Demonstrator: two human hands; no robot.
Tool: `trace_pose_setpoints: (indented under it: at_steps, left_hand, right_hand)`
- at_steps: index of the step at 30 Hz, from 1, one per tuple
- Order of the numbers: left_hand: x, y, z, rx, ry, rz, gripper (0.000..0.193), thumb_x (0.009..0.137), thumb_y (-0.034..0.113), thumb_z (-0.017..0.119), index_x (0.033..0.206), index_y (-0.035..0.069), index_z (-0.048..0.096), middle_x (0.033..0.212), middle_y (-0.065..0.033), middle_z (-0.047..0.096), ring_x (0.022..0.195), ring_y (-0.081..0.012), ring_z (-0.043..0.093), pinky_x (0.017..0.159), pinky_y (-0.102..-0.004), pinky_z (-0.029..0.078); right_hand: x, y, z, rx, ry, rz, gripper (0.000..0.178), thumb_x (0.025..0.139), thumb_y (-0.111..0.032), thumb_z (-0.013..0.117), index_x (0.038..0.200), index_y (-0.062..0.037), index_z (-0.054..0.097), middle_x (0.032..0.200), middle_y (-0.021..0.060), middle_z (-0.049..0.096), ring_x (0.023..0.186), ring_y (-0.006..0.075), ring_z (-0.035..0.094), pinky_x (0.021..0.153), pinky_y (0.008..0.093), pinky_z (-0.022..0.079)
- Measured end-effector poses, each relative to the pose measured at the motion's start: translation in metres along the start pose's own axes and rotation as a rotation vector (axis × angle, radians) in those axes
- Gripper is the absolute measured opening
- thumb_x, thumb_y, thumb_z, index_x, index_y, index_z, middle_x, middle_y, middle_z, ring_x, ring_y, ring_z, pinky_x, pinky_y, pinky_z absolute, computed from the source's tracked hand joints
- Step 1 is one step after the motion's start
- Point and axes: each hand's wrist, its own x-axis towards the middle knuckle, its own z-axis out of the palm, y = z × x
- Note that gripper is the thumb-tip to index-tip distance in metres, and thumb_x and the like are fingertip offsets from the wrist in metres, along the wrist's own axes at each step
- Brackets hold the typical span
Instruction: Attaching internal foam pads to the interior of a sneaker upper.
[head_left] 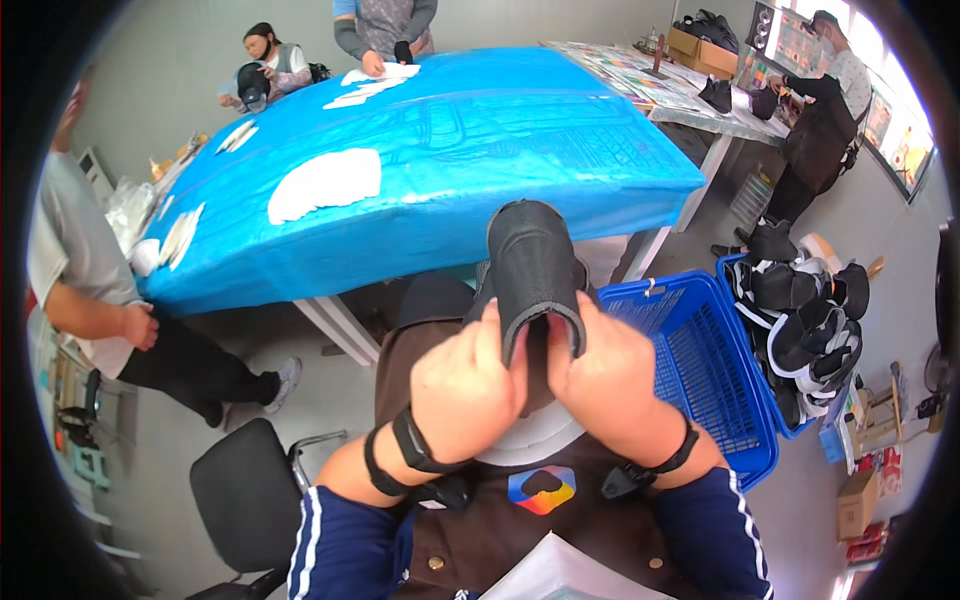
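A black fabric shoe upper (pixel 535 262) is held up in front of my chest, its rounded toe end pointing away from me. My left hand (pixel 465 375) pinches the left edge of its opening, thumb inside and fingers on the outer face. On the opposite edge, my right hand (pixel 610 365) grips in the same way. The edge between the hands arches up and shows a grey raw rim with a pinkish lining below. Below my wrists, a pale rounded piece (pixel 535 437) lies over my lap, partly hidden by my hands.
A blue-covered table (pixel 440 180) carries stacks of white pieces (pixel 328 185). Blue baskets (pixel 690 340) stand to my right, the farther one piled with black-and-white uppers (pixel 800 300). A black chair (pixel 245 495) is at my lower left. Several people stand or sit around the table.
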Motion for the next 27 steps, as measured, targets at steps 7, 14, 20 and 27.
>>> trace_pose_setpoints:
  at_steps: [7, 14, 20, 27]
  left_hand:
    - [-0.001, -0.007, 0.002, 0.002, -0.173, -0.119, 0.028, 0.076, 0.010, 0.063, 0.102, 0.000, 0.059, 0.069, -0.0098, 0.057, 0.058, -0.0282, 0.057, 0.052, -0.0360, 0.046]
    - [-0.051, -0.032, 0.026, 0.052, -0.254, -0.031, 0.061, 0.059, 0.001, 0.057, 0.120, 0.005, 0.055, 0.085, -0.0105, 0.058, 0.069, -0.0266, 0.054, 0.061, -0.0341, 0.045]
    - [-0.061, -0.039, 0.028, -0.101, -0.091, 0.005, 0.062, 0.055, -0.004, 0.055, 0.117, 0.001, 0.057, 0.093, -0.0137, 0.061, 0.076, -0.0282, 0.058, 0.066, -0.0338, 0.049]
    - [-0.013, -0.052, 0.011, -0.013, 0.268, 0.514, 0.037, 0.066, 0.007, 0.067, 0.100, 0.020, 0.062, 0.097, -0.0085, 0.063, 0.074, -0.0202, 0.055, 0.061, -0.0291, 0.050]
  right_hand:
    - [-0.014, 0.034, 0.008, -0.023, -0.075, -0.026, 0.041, 0.065, -0.014, 0.064, 0.100, 0.0079, 0.059, 0.062, 0.0071, 0.056, 0.055, 0.0224, 0.058, 0.051, 0.0312, 0.047]
    - [-0.066, 0.061, 0.011, 0.091, -0.366, 0.016, 0.063, 0.067, -0.005, 0.059, 0.126, 0.0073, 0.041, 0.084, 0.0140, 0.055, 0.076, 0.0269, 0.057, 0.068, 0.0351, 0.048]
    - [-0.072, 0.061, 0.014, 0.173, -0.425, 0.122, 0.065, 0.071, -0.001, 0.058, 0.131, 0.0066, 0.035, 0.095, 0.0233, 0.058, 0.087, 0.0392, 0.056, 0.078, 0.0406, 0.046]
    - [-0.032, 0.079, -0.061, 1.277, -0.477, 0.441, 0.124, 0.058, -0.054, 0.078, 0.145, -0.0061, 0.004, 0.148, 0.0204, 0.015, 0.130, 0.0351, 0.031, 0.094, 0.0426, 0.039]
